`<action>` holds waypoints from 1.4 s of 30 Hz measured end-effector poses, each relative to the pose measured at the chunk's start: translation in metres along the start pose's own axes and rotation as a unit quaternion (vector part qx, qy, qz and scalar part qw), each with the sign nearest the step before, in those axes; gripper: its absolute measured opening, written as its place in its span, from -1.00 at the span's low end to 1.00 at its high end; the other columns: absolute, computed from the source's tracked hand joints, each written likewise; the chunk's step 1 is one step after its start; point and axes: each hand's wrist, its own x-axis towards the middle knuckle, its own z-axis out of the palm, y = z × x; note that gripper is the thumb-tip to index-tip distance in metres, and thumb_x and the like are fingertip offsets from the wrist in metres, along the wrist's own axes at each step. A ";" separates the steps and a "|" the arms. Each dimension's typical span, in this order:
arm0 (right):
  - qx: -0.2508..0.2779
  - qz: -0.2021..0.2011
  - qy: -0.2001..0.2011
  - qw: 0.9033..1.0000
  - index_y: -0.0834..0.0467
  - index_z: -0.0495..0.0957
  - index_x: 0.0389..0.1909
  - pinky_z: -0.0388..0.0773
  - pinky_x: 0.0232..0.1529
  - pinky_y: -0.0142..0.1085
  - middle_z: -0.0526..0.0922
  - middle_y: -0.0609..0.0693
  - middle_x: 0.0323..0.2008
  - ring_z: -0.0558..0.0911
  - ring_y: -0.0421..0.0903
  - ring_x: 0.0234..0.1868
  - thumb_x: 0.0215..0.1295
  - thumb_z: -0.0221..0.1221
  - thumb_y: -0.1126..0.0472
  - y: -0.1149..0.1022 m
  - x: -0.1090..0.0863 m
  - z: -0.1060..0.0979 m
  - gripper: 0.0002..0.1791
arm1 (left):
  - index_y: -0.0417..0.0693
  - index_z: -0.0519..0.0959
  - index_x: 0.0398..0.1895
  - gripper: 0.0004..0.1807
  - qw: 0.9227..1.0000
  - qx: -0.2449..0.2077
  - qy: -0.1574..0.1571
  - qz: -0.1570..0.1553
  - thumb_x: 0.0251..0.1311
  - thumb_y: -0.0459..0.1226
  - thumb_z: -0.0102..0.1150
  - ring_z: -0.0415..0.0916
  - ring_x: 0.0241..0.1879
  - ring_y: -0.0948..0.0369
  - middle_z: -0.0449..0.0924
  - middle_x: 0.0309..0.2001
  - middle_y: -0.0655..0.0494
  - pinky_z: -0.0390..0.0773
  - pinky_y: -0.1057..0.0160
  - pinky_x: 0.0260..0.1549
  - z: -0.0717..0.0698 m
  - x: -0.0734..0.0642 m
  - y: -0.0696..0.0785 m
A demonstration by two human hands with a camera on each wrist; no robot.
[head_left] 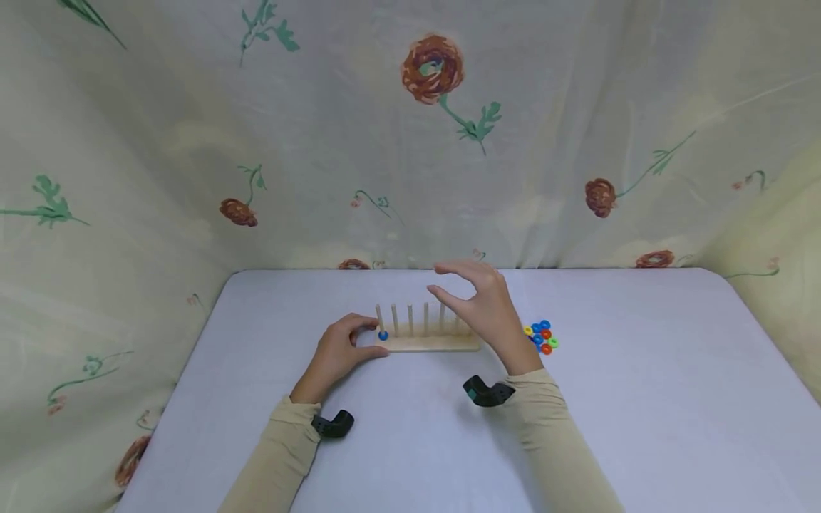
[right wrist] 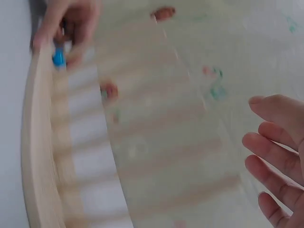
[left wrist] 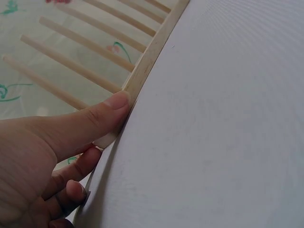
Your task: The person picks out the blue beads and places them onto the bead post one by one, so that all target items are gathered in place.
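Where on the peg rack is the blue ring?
In the head view, the blue ring sits at the foot of the leftmost peg, beside the left hand gripping the rack.

One left hand (head_left: 338, 356), one right hand (head_left: 486, 305), one desk (head_left: 398, 442), one wooden board (head_left: 426, 344) bearing seven pegs (head_left: 410, 320). One blue ring (head_left: 383, 335) sits at its 9 o'clock end. Toward 3 o'clock: one yellow ring (head_left: 529, 333), one green ring (head_left: 554, 343), two red rings (head_left: 546, 350), at least three more blue ones (head_left: 545, 324), some possibly hidden.
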 end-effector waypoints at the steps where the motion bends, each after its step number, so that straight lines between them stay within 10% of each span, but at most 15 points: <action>1: -0.004 0.001 0.006 1.000 0.13 0.73 0.06 0.48 0.32 0.05 0.80 0.05 -0.03 0.70 0.04 0.12 0.21 0.49 0.17 0.006 -0.001 -0.006 -0.61 | -0.01 0.71 0.11 -0.40 1.000 0.000 -0.001 0.000 -0.06 -0.08 0.65 0.30 -0.39 0.23 0.58 -0.24 0.11 0.29 0.31 -0.39 0.000 0.000 0.000; 8: -0.040 0.060 0.018 0.997 0.16 0.72 0.10 0.46 0.30 0.15 0.79 0.12 -0.01 0.66 0.13 0.17 0.23 0.47 0.19 0.040 -0.014 -0.050 -0.59 | -0.01 0.70 0.13 -0.38 1.000 0.007 0.002 -0.004 -0.06 -0.08 0.65 0.30 -0.40 0.23 0.59 -0.22 0.13 0.29 0.32 -0.40 0.001 -0.001 0.002; 24: -0.100 0.157 -0.099 0.977 0.19 0.72 0.08 0.38 0.31 0.29 0.75 0.17 0.08 0.59 0.22 0.23 0.35 0.38 0.17 0.092 -0.058 -0.105 -0.67 | -0.03 0.71 0.10 -0.40 1.000 0.002 0.004 -0.003 -0.06 -0.08 0.65 0.28 -0.41 0.23 0.57 -0.27 0.10 0.27 0.32 -0.41 0.000 -0.002 0.005; 42: -0.122 0.251 -0.232 0.932 0.16 0.72 0.11 0.51 0.25 0.22 0.72 0.21 0.11 0.61 0.27 0.23 0.44 0.28 0.21 0.125 -0.078 -0.117 -0.72 | -0.03 0.71 0.11 -0.39 1.000 0.002 0.004 -0.003 -0.06 -0.08 0.65 0.29 -0.40 0.23 0.60 -0.19 0.09 0.28 0.33 -0.41 -0.001 -0.002 0.005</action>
